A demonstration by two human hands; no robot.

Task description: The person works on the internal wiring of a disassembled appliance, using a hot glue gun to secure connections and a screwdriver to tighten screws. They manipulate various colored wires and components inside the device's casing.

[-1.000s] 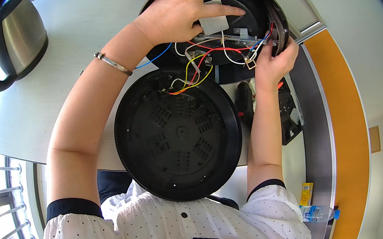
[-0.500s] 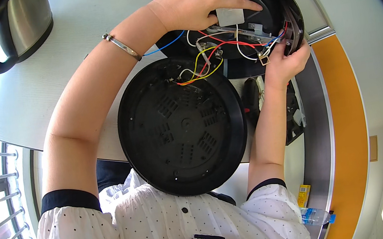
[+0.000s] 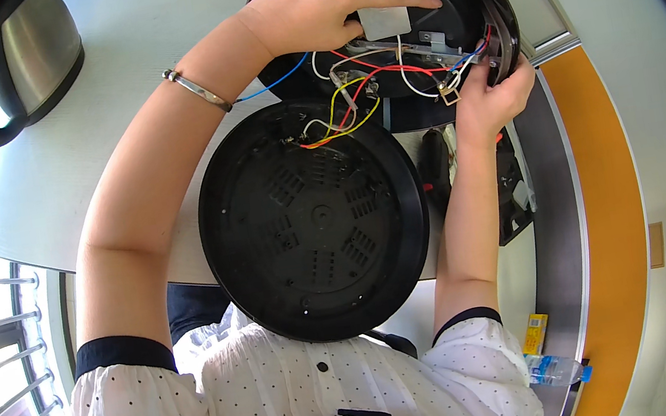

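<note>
An opened round black appliance housing (image 3: 423, 121) tilts up at the far side, with red, white, blue and yellow wires inside. My left hand (image 3: 332, 0) reaches over it from the left with fingers spread. Its index finger lies across a pale square plate (image 3: 385, 15), and the thumb is bent beside that plate. At the right my right hand (image 3: 498, 104) grips the housing's rim, thumb inside near the wire ends. Some of its fingers are hidden behind the rim. Nearer to me rests the round black vented base (image 3: 322, 218), joined to the housing by yellow and red wires.
A steel kettle (image 3: 40, 62) with a black handle stands on the pale table (image 3: 144, 38) at the far left. Beside my right forearm lie a black-handled tool (image 3: 434, 167) and a black tray (image 3: 512, 198). A plastic bottle (image 3: 555, 368) and a yellow box (image 3: 535, 334) are lower right.
The view has shifted slightly, so the kettle and the housing sit a little further left and up. Both hands keep nearly the same places on the housing.
</note>
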